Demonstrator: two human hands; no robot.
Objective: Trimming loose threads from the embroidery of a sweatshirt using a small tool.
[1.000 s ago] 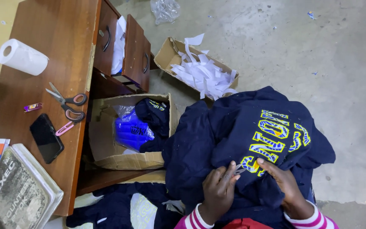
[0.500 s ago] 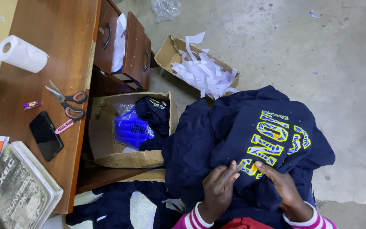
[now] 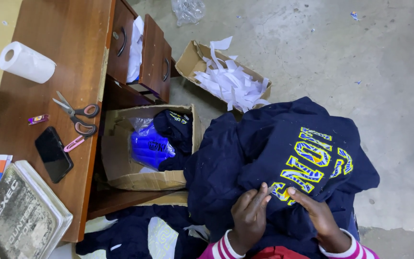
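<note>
Both hands on navy fabric sweatshirt with yellow lettering (image 3: 283, 158), draped ahead over lap: left hand (image 3: 249, 217) pinching cloth at lettering's near end, right hand (image 3: 318, 215) fingers flat beside; lettering runs away rightward.

Both hands rest on a navy garment (image 3: 264, 158) spread over the lap: the left hand (image 3: 248, 218) pinches with curled fingers, the right hand (image 3: 315, 213) lies alongside, forefinger extended, wrists in pink-and-white striped cuffs.
</note>
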